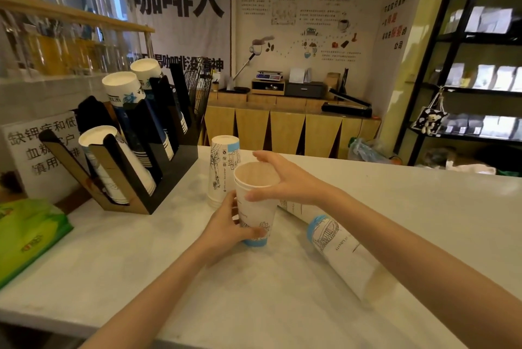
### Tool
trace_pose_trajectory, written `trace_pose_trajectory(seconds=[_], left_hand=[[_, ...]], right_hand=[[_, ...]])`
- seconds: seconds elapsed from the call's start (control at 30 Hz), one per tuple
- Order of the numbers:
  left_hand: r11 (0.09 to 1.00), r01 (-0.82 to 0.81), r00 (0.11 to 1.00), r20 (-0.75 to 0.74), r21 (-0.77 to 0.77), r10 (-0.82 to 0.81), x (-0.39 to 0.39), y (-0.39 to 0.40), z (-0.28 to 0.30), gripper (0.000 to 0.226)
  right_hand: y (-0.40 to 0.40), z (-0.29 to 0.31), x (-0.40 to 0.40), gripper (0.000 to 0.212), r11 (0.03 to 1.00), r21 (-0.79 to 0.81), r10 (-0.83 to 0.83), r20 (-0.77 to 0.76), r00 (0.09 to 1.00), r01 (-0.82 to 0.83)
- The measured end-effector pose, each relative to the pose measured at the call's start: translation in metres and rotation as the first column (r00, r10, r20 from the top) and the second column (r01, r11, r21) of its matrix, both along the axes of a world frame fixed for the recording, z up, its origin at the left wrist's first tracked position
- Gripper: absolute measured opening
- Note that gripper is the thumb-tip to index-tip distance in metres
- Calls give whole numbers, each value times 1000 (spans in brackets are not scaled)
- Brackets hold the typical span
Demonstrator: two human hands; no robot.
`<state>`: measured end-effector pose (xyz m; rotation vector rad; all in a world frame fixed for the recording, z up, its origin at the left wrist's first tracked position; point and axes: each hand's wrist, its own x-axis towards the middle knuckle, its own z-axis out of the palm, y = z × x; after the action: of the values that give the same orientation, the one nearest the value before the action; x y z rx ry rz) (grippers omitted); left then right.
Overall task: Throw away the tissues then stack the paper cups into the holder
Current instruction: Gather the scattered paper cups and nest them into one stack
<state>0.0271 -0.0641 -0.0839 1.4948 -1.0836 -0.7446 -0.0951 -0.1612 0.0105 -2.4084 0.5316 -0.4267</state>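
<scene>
A white paper cup with blue print (pixel 255 207) stands upright at the middle of the counter, another cup nested in it. My left hand (pixel 226 224) wraps its lower part. My right hand (pixel 278 179) grips its rim from the right. Behind it stands an upside-down stack of cups (pixel 223 162). A long stack of cups (pixel 336 247) lies on its side to the right, partly under my right forearm. The black and wood cup holder (pixel 135 156) stands at the left, with slanted cup stacks in its slots. No loose tissues are in view.
A green tissue pack (pixel 28 233) lies at the counter's left edge. A printed sign (pixel 36 148) leans behind the holder. Across the aisle is a wooden cabinet (pixel 288 128) with a scale and boxes, and black shelves (pixel 474 66) stand at the right.
</scene>
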Motion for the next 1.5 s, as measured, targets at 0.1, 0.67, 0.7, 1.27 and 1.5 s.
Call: trace_pose_trajectory(seconds=[0.1, 0.67, 0.7, 1.27, 1.5], left_hand=[[999, -44, 989, 145, 6, 43, 1, 5, 23, 108], [977, 187, 205, 968, 107, -145, -91, -52, 99, 70], [968, 182, 193, 959, 174, -209, -95, -63, 96, 72], [881, 93, 150, 868, 464, -473, -93, -126, 52, 93], [970, 166, 354, 907, 179, -228, -104, -120, 76, 86]], right_hand=[[-8, 5, -11, 88, 998, 51, -30, 22, 999, 29], [-37, -12, -147, 65, 901, 120, -311, -492, 813, 417], [-35, -13, -150, 64, 899, 123, -302, -520, 799, 420], [-41, -14, -170, 54, 900, 315, -93, -537, 838, 302], [-61, 3, -194, 57, 831, 541, 55, -311, 949, 129]])
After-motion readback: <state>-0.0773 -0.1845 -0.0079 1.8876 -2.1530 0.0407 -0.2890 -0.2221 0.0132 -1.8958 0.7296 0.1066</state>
